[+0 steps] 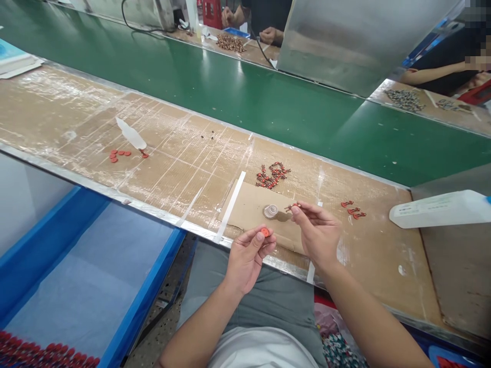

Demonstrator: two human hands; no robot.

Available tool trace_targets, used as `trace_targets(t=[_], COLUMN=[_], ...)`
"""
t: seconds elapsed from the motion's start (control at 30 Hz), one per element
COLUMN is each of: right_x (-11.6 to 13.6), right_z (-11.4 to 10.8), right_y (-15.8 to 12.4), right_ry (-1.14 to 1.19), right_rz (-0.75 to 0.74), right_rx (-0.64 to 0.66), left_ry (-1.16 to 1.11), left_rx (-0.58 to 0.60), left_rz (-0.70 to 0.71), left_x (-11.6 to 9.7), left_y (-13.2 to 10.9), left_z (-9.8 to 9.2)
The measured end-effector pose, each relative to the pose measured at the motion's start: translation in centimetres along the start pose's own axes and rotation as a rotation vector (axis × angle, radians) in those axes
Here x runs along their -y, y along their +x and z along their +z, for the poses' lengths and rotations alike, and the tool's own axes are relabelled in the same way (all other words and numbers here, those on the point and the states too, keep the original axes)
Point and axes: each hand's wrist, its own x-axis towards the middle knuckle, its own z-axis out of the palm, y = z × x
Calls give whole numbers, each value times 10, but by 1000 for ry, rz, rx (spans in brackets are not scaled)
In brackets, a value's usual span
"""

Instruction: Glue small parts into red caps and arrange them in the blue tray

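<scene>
Between the thumb and fingers of my left hand (247, 260) is a small round red disc (265, 232), its face turned up. My right hand (320, 232) pinches a tiny red-and-brown figure piece (288, 208), partly hidden by the fingertips. The two pieces are apart. Below the right fingertips lies a flat cardboard sheet (286, 232), with a small round clear pot (270, 210) on it. Just behind it is a pile of similar small red-and-dark pieces (272, 175). Several pieces on red discs (353, 210) lie to the right of my right hand.
A white bottle (437, 208) lies at right by a metal panel. Farther left are a translucent squeeze bottle (131, 134) and several red discs (120, 153). A blue-rimmed bin (153, 271) stands at lower left. Beyond the green belt (230, 87), other people work with small parts.
</scene>
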Motion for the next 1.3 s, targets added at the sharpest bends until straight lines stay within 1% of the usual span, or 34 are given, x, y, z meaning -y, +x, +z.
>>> trace_targets(t=[0.07, 0.13, 0.2, 0.27, 0.47, 0.63, 0.77, 0.87, 1.3], right_x=[17, 31, 39, 42, 40, 38, 38, 37, 36], right_z=[-2, -4, -6, -6, -5, -7, -7, -7, -10], right_y=[-13, -27, -38, -46, -51, -51, -50, -50, -47], right_ry=[122, 174, 172, 140, -87, -147, -152, -187, -233], right_rz=[99, 131, 107, 50, -125, -230, -269, -286, -388], right_rx=[40, 101, 137, 146, 60, 90, 92, 90, 146], left_ry=[5, 8, 7, 6, 38, 44, 45, 61, 65], left_rx=[25, 47, 60, 69, 60, 63, 63, 34, -15], left_rz=[19, 43, 73, 99, 134, 153, 149, 146, 139], left_x=[0, 0, 0, 1, 3, 3, 3, 4, 6], left_y=[-4, -8, -12, -15, -19, -20, -19, -19, -18], left_z=[6, 13, 19, 22, 23, 24, 25, 24, 23])
